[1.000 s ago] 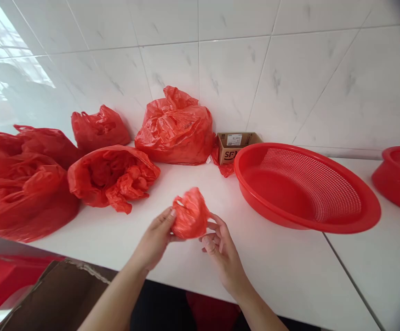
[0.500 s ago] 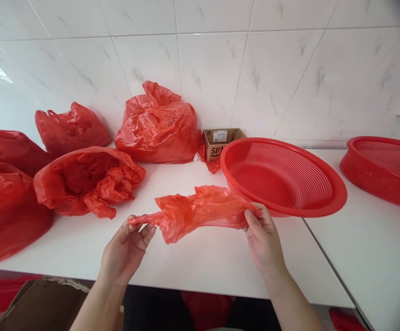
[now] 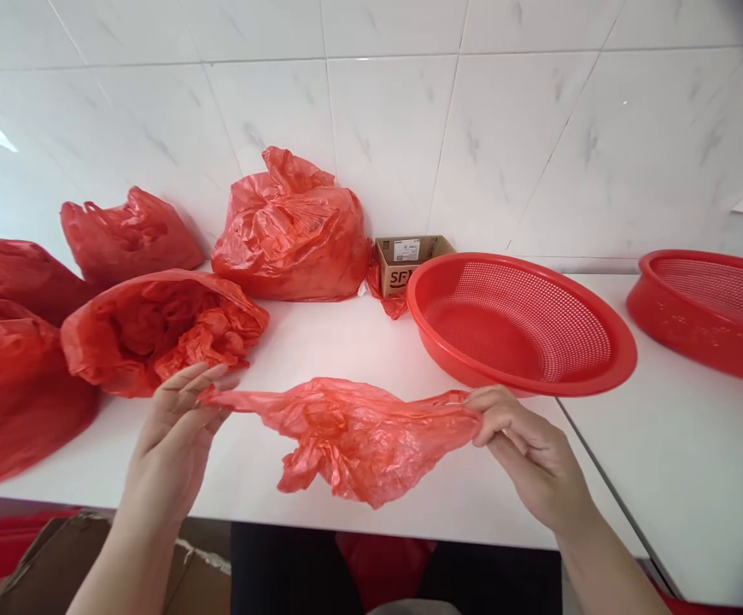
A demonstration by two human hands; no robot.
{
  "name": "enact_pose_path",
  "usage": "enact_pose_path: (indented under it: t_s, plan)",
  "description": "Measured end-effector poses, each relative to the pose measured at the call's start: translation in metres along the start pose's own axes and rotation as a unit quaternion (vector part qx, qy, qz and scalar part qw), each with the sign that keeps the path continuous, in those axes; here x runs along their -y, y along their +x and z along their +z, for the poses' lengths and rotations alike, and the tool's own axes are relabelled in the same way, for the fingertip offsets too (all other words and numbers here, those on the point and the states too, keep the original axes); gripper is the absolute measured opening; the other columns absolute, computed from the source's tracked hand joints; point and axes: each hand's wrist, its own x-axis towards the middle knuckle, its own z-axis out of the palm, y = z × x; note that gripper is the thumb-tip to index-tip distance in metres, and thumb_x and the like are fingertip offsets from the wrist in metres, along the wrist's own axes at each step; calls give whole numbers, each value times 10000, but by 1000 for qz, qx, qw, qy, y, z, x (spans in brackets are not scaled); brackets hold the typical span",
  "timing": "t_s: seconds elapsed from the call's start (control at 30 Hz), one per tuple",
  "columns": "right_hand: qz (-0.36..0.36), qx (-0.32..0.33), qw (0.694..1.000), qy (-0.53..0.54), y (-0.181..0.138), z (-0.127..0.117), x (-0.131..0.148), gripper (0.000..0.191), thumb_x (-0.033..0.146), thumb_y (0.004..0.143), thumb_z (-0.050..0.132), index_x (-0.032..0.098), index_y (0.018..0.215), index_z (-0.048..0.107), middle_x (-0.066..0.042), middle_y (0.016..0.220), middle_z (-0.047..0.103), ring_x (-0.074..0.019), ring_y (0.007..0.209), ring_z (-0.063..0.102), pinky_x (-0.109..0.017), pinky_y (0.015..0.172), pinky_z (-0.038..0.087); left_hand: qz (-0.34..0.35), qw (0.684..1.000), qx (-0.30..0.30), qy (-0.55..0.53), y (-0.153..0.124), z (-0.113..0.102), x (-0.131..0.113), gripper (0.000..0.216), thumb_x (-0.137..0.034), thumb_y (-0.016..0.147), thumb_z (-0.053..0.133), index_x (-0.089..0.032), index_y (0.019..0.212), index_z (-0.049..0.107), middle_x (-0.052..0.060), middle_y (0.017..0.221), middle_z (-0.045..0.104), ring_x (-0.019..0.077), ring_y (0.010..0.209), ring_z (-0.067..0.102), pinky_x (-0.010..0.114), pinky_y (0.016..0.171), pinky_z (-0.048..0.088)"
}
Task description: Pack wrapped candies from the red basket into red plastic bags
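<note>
A thin red plastic bag (image 3: pixel 352 431) is stretched between both my hands just above the white counter (image 3: pixel 346 342). My left hand (image 3: pixel 176 427) pinches its left end, fingers partly spread. Its right end is pinched in my right hand (image 3: pixel 529 453), close to the rim of a red perforated basket (image 3: pixel 518 320). The bag's middle sags and crumples toward the counter's front edge.
An open red bag (image 3: pixel 160 329) stuffed with more bags lies left of my hands. Other full red bags (image 3: pixel 291 226) sit along the tiled wall and at far left. A small cardboard box (image 3: pixel 406 260) stands behind the basket. A second red basket (image 3: pixel 710 307) is far right; a brown carton (image 3: pixel 90 564) sits below.
The crumpled bag has been pulled out wide between my hands. My hands have moved apart, the left one leftward and the right one rightward, and the bag now hangs lower and looser.
</note>
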Motion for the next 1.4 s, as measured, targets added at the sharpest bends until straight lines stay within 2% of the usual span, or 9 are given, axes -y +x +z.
enact_pose_path:
  t_s: [0.1,0.2,0.3,0.37,0.53,0.77,1.0,1.27,1.4]
  plan:
    - [-46,30,995,-83,1,5,4,218,102,882,502,251,780,624,-41,867,663,-236,1019,600,-448,925,484,170,972,-17,159,-22,17,-9,406,-150,757,635,-308,1124,561,47,1306,555,261,1279,485,504,1108,350]
    - [-68,52,992,-88,3,14,8,240,71,873,493,251,771,615,-34,883,677,-230,1061,603,-445,951,487,325,868,122,355,-45,40,-6,289,-178,836,578,-325,1083,605,56,1398,475,306,1379,371,574,1138,267]
    - [-88,98,989,-62,4,24,18,255,58,866,473,255,770,603,-27,873,679,-221,1035,613,-457,974,478,346,750,265,498,-51,59,14,365,-254,845,600,-336,1201,595,96,1441,466,397,1393,321,695,1076,246]
    - [-101,147,982,-63,3,27,25,275,43,852,449,264,785,599,-7,817,667,-198,903,632,-478,1001,453,325,719,301,535,-44,64,27,519,-262,809,638,-295,1313,520,131,1312,584,400,1300,441,737,1052,223]
    - [-39,196,976,-92,-5,9,24,235,98,881,464,284,931,599,3,808,658,-159,706,601,-439,926,505,360,721,320,498,-18,53,29,396,-14,705,502,-247,984,658,7,778,647,213,831,617,603,1103,283]
    - [4,-39,997,-71,15,6,40,237,230,947,504,274,1161,594,-49,1087,662,-178,963,632,-328,888,524,462,709,276,456,-19,60,2,291,-5,717,500,-226,852,630,-14,684,578,166,679,546,464,1022,441]
    - [88,224,968,-71,11,79,32,228,123,907,432,233,886,631,6,789,676,-141,652,632,-242,609,517,542,679,276,411,-25,69,-8,263,9,787,494,-231,814,599,4,752,606,159,714,554,403,937,497]
    - [59,192,977,-71,19,95,20,286,112,913,418,243,996,658,-9,939,693,-144,823,658,-261,765,532,535,661,306,428,-19,47,-6,354,58,743,419,-237,865,572,-20,811,648,130,707,619,428,1098,388]
    - [68,235,956,-164,29,100,18,379,177,920,445,224,1270,582,-121,1369,537,-257,1165,579,-405,959,482,514,677,310,426,-20,51,-2,309,39,793,412,-225,894,537,-27,783,653,136,744,630,388,1072,421]
